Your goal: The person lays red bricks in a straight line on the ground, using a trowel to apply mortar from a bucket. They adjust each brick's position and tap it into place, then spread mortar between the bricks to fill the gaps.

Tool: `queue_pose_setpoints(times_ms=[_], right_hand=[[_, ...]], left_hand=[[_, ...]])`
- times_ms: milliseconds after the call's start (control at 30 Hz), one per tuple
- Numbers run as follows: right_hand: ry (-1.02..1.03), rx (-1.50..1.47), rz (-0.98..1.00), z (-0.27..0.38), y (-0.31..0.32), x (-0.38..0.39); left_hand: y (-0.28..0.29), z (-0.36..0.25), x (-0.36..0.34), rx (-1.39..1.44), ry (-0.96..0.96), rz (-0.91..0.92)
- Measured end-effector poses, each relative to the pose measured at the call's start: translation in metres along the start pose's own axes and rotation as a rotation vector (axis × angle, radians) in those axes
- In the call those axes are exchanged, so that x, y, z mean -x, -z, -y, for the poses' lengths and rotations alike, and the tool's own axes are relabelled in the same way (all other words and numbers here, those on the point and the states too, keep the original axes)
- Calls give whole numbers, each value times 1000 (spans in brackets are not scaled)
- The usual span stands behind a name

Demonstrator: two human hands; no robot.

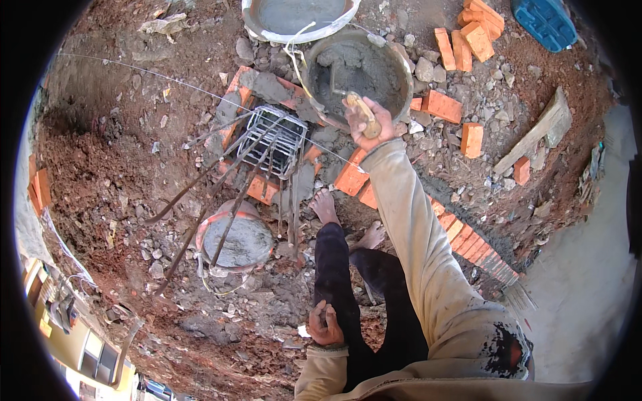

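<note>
My right hand point(364, 120) grips the wooden handle of a trowel point(354, 100), whose metal end reaches into a round tub of grey mortar point(371, 60). My left hand point(324, 326) hangs low beside my dark trouser leg, fingers curled; whether it holds anything is unclear. Left of the mortar tub, a steel rebar cage point(277, 135) with long protruding bars is set within a brick footing point(234, 90) smeared with mortar. A taut string point(147, 70) crosses it toward the bricks point(351, 175) under my right forearm. My bare feet point(324, 204) stand by the footing.
Behind the mortar tub sits a pale basin point(297, 13). A bucket of grey slurry point(234, 237) lies below the rebar. Loose bricks point(478, 41), a blue plastic container point(543, 23), rubble and a board point(525, 134) are at right. A brick row point(465, 237) runs toward lower right.
</note>
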State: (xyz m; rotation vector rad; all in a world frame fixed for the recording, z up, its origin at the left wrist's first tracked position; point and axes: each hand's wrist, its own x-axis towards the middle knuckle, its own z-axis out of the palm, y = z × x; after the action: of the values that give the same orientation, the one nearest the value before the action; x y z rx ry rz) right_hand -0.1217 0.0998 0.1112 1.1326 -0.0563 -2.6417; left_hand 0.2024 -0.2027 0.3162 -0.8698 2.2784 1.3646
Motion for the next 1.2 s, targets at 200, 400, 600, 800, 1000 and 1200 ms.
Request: queue_pose_setpoints(times_ms=[200, 400, 600, 800, 1000, 1200], right_hand=[[116, 1063, -374, 10, -36, 41], [65, 2650, -759, 74, 2, 3], [64, 2972, -622, 68, -80, 53], [84, 2798, -635, 52, -18, 32], [357, 2231, -509, 32, 1, 17], [517, 1573, -289, 29, 56, -7]], left_hand=[[-4, 6, 6, -35, -173, -25], [-7, 11, -6, -75, -38, 59], [-4, 16, 0, -21, 1, 31], [-8, 19, -7, 37, 173, 81], [-6, 14, -11, 34, 204, 110], [-7, 9, -20, 6, 157, 126]])
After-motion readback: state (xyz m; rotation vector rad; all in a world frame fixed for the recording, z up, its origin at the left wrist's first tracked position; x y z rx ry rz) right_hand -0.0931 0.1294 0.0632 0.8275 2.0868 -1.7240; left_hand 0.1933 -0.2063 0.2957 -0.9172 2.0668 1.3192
